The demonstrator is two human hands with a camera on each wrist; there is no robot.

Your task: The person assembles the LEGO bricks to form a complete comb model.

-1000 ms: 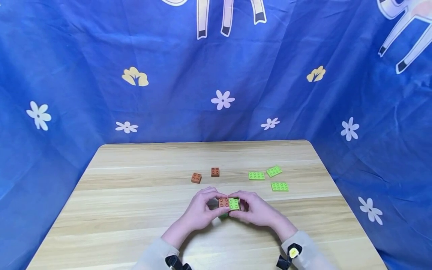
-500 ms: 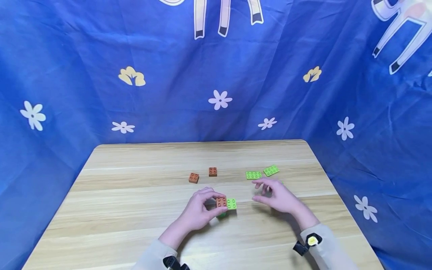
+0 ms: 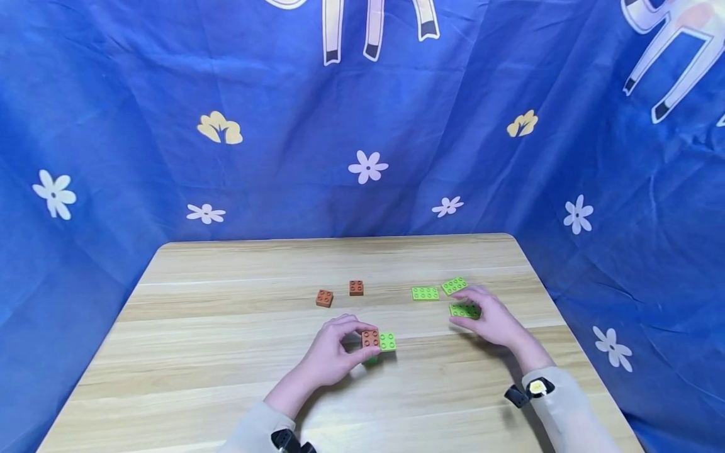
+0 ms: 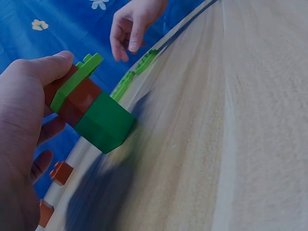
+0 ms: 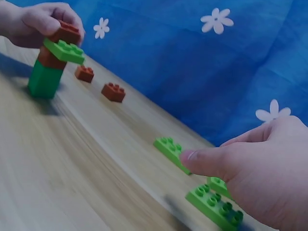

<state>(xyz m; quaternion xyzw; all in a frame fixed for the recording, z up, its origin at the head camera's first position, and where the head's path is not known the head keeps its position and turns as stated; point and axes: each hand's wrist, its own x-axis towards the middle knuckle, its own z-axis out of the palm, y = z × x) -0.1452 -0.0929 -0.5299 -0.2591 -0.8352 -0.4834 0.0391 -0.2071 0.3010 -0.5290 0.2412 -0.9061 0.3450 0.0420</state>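
Observation:
My left hand point(image 3: 331, 357) pinches the brown top brick point(image 3: 370, 338) of a small stack between thumb and fingers. Beneath it a light green plate point(image 5: 65, 50) juts out to the right. Lower down come another brown brick point(image 5: 50, 57) and a dark green block point(image 4: 106, 122), which stands on the table. Over to the right, my right hand point(image 3: 491, 318) hovers over the nearest light green plate point(image 3: 463, 311), thumb and fingers spread to either side. In the right wrist view the thumb is above that plate, apart from it; the other fingertips are hidden there.
Two more light green plates point(image 3: 425, 294) point(image 3: 454, 287) lie just beyond the right hand. Behind the stack sit two loose brown bricks point(image 3: 325, 298) point(image 3: 355, 288). A blue patterned curtain point(image 3: 283, 157) hangs around the wooden table point(image 3: 198, 340).
My right hand has let go of the light green plate on the stack and moved right, over the nearest loose plate. The left hand keeps its pinch on the brown brick.

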